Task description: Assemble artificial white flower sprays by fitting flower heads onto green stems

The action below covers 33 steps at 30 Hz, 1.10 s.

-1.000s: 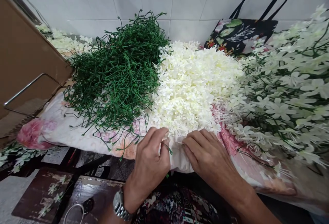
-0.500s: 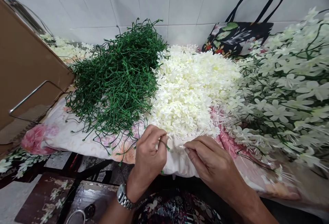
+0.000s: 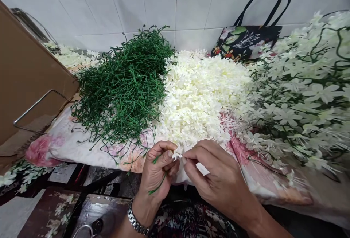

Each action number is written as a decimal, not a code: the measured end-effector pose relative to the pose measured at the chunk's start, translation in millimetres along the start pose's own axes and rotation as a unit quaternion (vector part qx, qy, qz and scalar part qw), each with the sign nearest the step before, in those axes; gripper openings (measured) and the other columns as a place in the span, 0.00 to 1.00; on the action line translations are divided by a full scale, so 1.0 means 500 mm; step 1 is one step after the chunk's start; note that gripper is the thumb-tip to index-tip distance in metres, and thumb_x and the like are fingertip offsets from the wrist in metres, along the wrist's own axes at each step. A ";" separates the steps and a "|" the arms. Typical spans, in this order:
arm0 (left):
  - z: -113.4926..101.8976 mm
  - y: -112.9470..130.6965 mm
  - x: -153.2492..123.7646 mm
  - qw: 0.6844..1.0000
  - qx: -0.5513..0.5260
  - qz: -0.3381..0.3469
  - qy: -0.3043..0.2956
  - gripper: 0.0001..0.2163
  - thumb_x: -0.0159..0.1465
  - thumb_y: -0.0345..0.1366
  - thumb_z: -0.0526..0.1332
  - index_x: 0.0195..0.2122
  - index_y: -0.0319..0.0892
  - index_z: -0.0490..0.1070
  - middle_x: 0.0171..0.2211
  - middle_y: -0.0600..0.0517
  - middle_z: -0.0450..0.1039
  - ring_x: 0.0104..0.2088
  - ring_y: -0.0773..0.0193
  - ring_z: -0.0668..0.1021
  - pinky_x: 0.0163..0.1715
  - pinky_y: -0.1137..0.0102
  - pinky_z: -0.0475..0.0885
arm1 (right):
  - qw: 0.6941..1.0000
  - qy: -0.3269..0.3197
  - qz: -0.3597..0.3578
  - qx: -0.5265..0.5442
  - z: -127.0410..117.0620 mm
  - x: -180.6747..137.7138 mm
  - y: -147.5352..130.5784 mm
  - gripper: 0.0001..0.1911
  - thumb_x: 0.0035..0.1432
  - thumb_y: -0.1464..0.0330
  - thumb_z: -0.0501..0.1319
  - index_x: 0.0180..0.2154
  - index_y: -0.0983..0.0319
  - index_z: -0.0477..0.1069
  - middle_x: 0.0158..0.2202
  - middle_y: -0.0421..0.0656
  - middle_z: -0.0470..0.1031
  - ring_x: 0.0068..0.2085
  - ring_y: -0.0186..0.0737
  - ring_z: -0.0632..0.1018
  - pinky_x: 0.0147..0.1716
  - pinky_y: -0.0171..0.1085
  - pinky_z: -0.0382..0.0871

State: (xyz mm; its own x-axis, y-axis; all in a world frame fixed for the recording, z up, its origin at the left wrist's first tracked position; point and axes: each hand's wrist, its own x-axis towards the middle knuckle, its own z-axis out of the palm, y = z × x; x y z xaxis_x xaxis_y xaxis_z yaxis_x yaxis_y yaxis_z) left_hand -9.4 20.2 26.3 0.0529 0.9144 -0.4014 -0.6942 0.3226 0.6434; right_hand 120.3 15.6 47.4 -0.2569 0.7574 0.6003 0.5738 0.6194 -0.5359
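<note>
thin green wire stem (image 3: 157, 185) in left hand (image 3: 158, 172), right hand (image 3: 210, 172) pinching small white blossom (image 3: 176, 155).

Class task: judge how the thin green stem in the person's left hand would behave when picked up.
The green stem droops below the left hand, so it is probably floppy. It looks thread-thin, hence likely very light. Like the tangled stem pile, it may snag.

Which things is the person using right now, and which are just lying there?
In use:
- left hand holding a thin green plastic stem
- right hand pinching a small white fabric blossom
- heap of loose white blossoms
- pile of green plastic stems

Lying about:
- black flowered tote bag
- brown cardboard box
- finished white flower sprays
</note>
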 end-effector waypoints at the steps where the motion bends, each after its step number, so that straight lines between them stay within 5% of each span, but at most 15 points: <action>1: -0.002 -0.002 -0.001 1.000 0.004 0.007 -0.005 0.11 0.38 0.34 0.75 0.20 0.39 0.74 0.10 0.61 0.59 0.12 0.78 0.59 0.12 0.82 0.55 | 1.000 -0.002 -0.004 -0.012 0.002 0.000 -0.001 0.10 0.57 0.78 0.54 0.25 0.67 0.69 0.22 0.43 0.67 0.26 0.35 0.68 0.26 0.36 0.63; 10: -0.024 -0.020 -0.002 0.987 0.099 0.122 -0.022 0.10 0.43 0.38 0.74 0.22 0.40 0.76 0.20 0.56 0.67 0.17 0.76 0.63 0.15 0.80 0.59 | 0.999 -0.014 -0.013 -0.028 0.005 -0.012 -0.001 0.11 0.57 0.78 0.54 0.25 0.68 0.70 0.22 0.43 0.66 0.26 0.36 0.68 0.27 0.36 0.63; 17: -0.057 -0.022 0.000 0.938 0.226 0.239 -0.114 0.06 0.55 0.37 0.67 0.28 0.40 0.77 0.24 0.53 0.69 0.24 0.70 0.68 0.22 0.76 0.63 | 0.999 -0.043 -0.012 0.004 0.001 -0.023 0.005 0.09 0.58 0.78 0.54 0.27 0.67 0.69 0.24 0.44 0.67 0.28 0.36 0.68 0.27 0.36 0.64; 27: -0.060 -0.027 -0.011 0.910 0.259 0.284 -0.155 0.03 0.59 0.33 0.64 0.32 0.42 0.76 0.26 0.52 0.69 0.26 0.69 0.70 0.23 0.76 0.64 | 0.996 -0.037 0.021 0.078 0.007 -0.043 0.007 0.05 0.57 0.78 0.56 0.31 0.65 0.66 0.25 0.40 0.65 0.27 0.31 0.68 0.26 0.31 0.63; 33: -0.048 -0.012 -0.018 0.847 0.346 0.367 -0.165 0.02 0.60 0.30 0.62 0.32 0.40 0.75 0.26 0.52 0.70 0.25 0.69 0.71 0.22 0.76 0.65 | 0.997 -0.043 0.005 0.060 0.005 -0.048 0.010 0.05 0.57 0.79 0.56 0.32 0.65 0.67 0.25 0.40 0.66 0.27 0.31 0.68 0.26 0.31 0.64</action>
State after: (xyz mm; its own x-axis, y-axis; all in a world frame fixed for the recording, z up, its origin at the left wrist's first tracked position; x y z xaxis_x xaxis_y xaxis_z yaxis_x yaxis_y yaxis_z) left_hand -22.7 4.2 10.3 0.0661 0.9123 0.4042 -0.0463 -0.4019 0.9145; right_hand 127.4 1.0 29.1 -0.3205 0.7756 0.5438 0.4808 0.6279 -0.6121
